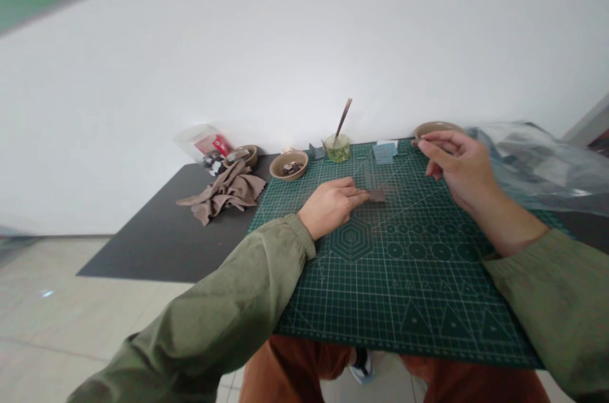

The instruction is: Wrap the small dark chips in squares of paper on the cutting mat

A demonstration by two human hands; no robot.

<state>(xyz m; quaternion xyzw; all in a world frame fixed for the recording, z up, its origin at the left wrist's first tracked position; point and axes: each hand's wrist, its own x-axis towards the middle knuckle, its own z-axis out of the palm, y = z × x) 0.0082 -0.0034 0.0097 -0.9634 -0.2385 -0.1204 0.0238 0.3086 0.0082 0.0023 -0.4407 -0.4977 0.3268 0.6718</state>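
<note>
My left hand (333, 206) rests on the green cutting mat (352, 301), fingers closed at the edge of a small, flat grey-brown piece (378, 194). That piece lies near the mat's middle, and its left end is hidden by the fingertips. Raised above the mat's far right side, my right hand (461, 165) has thumb and index finger pinched together. Something tiny and dark seems to be at those fingertips, too small to name. Just behind them is a tan bowl (435, 126), partly covered by the hand.
A tan bowl of small dark pieces (291, 168) and a yellow-green jar (339, 150) with a brush (344, 116) stand along the back. Blue paper notes (384, 153) lie nearby. A crumpled brown cloth (226, 192) is at left, clear plastic (537, 165) at right. A white wall rises behind.
</note>
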